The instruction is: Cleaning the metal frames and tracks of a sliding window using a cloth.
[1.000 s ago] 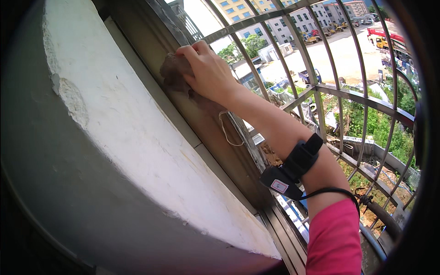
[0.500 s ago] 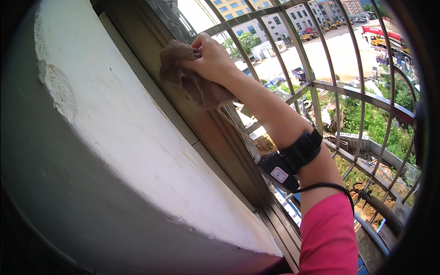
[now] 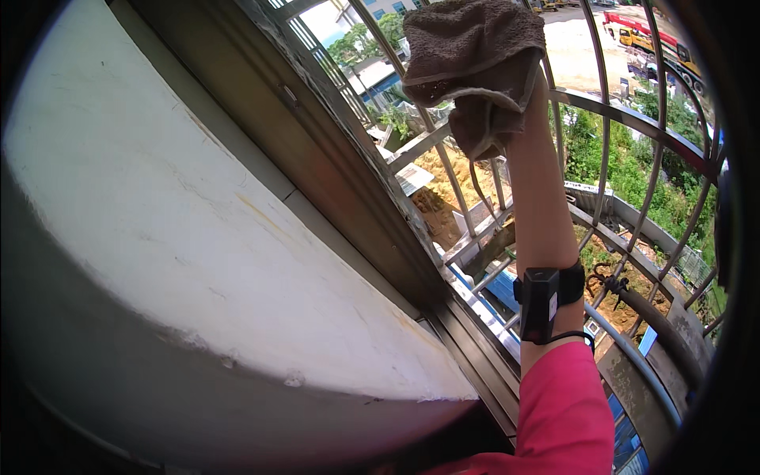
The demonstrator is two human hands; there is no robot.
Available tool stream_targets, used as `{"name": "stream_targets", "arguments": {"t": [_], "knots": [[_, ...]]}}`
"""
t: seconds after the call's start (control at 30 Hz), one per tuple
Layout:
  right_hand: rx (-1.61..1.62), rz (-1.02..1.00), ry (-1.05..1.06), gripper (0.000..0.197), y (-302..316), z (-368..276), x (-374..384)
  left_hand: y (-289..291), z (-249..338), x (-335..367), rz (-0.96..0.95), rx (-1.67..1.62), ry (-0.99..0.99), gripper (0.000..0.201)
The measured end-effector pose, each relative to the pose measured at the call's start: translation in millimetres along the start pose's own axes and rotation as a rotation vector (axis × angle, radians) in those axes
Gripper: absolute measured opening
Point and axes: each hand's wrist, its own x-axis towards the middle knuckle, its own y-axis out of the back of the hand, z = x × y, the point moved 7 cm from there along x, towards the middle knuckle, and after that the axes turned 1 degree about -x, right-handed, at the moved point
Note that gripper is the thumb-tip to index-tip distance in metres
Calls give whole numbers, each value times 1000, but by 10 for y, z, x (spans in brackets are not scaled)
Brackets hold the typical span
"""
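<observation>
A brown terry cloth (image 3: 475,59) hangs in folds at the top of the view, in front of the metal bars. My right forearm (image 3: 542,198) reaches up to it from the lower right, in a pink sleeve (image 3: 568,404). The cloth drapes over my right hand and hides the fingers; it is held up at the end of the arm. A black strapped device (image 3: 541,305) sits on the forearm. To the left of the cloth runs a brown metal window frame (image 3: 317,150). My left hand is out of the picture.
A white plastered ledge (image 3: 198,237) with a chipped edge curves along the left. Curved metal bars (image 3: 606,150) enclose the outside on the right, with a dark pipe (image 3: 657,332) at lower right. Far below are greenery, bare earth and a red and yellow crane truck (image 3: 653,39).
My right hand has left the window frame and swung right with the cloth, which now hangs before the bars. The view has shifted slightly, and the forearm stands more upright.
</observation>
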Motion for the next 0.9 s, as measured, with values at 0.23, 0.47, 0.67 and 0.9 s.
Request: {"name": "stream_targets", "arguments": {"t": [0.23,0.47,0.67,0.9], "knots": [[-715,-185,351,24,-513,162,-567,-148,-251,-29,54,25,-7,32],[-1271,-486,855,38,-1209,975,-913,-189,-129,198,-38,35,-82,31],[-1686,-648,872,45,-434,1311,-1638,-298,-202,223,-134,115,-6,31],[-1983,-985,388,41,1076,1678,-2690,-379,-125,179,-192,153,-80,32]]}}
